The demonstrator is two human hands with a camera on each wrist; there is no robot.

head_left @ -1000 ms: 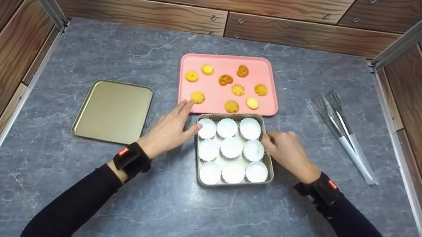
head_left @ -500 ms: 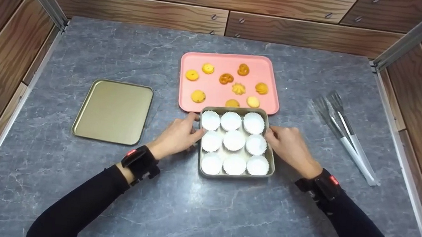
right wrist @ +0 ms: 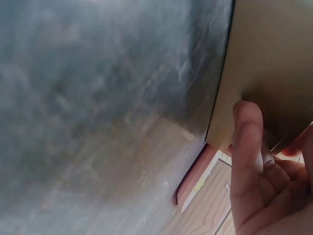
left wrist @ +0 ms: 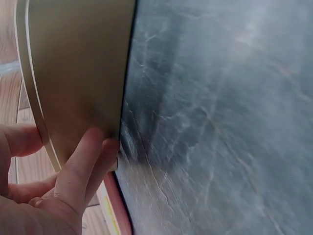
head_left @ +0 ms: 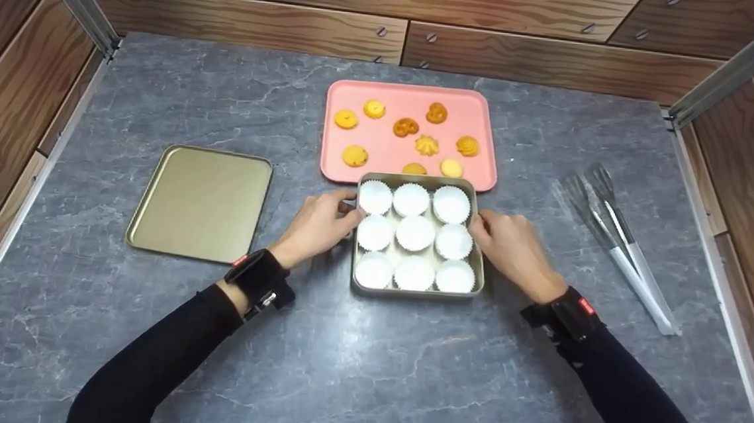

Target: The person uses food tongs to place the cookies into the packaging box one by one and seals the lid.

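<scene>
A square gold baking tin (head_left: pixel 414 292) stands on the marbled table, holding several white paper cups (head_left: pixel 415 233) in rows. My left hand (head_left: pixel 320 222) grips its left wall, thumb at the rim and fingertips (left wrist: pixel 91 139) against the outer side. On the opposite wall, my right hand (head_left: pixel 510 251) holds the tin, fingers (right wrist: pixel 248 120) along the outside. Just beyond lies a pink tray (head_left: pixel 385 99) with several small cookies (head_left: pixel 355 155) and pretzels (head_left: pixel 406 127). The tin's far rim overlaps the tray's near edge in the head view and partly hides one cookie.
A flat gold lid or shallow tray (head_left: pixel 198 202) lies left of the tin. To the right, metal tongs (head_left: pixel 626 249) with pale handles lie aslant. Wood-patterned panels (head_left: pixel 244 20) border the table at the back and both sides.
My left hand has come down from the pink tray's edge onto the tin's left side. The tin has moved away from me, and the pink tray has shifted slightly farther back too.
</scene>
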